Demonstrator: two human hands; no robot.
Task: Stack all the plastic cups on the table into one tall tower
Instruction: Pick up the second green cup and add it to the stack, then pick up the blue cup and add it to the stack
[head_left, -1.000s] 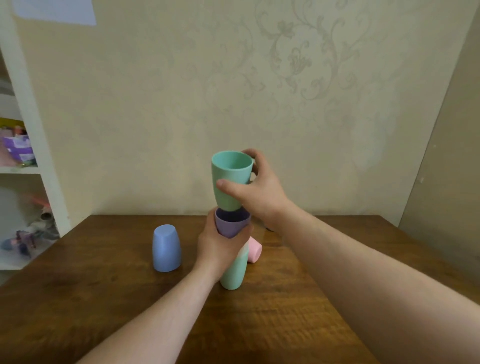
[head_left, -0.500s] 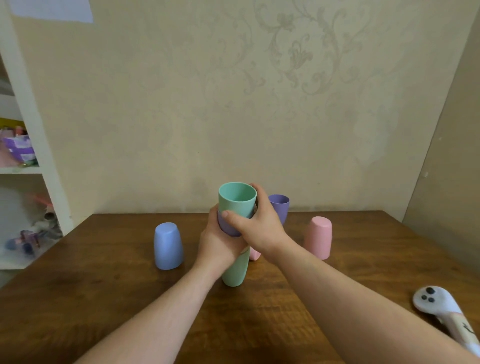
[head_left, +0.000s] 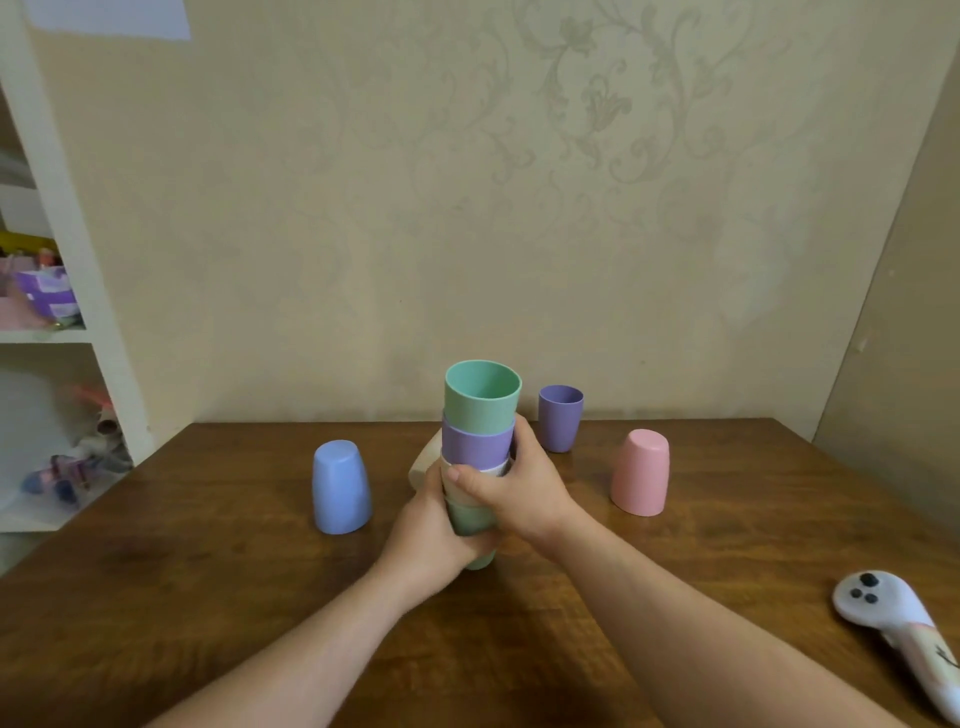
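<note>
A nested cup stack (head_left: 480, 415) stands on the wooden table (head_left: 208, 561): green on top, purple under it, a pale band, then green at the bottom. My left hand (head_left: 428, 530) grips its lower part from the left. My right hand (head_left: 514, 488) wraps its middle from the right. A blue cup (head_left: 340, 487) sits upside down to the left. Upside down on the right sits a pink cup (head_left: 640, 472). A purple cup (head_left: 560, 418) stands upright behind the stack. A beige cup (head_left: 422, 460) peeks out behind my left hand, mostly hidden.
A white and pink handheld controller (head_left: 904, 629) lies at the table's right front edge. A white shelf unit (head_left: 57, 312) with toys stands to the left. The wall runs right behind the table.
My right hand lowered the green cup into the purple one on the stack, then slid down to the stack's middle. My left hand moved lower on the stack.
</note>
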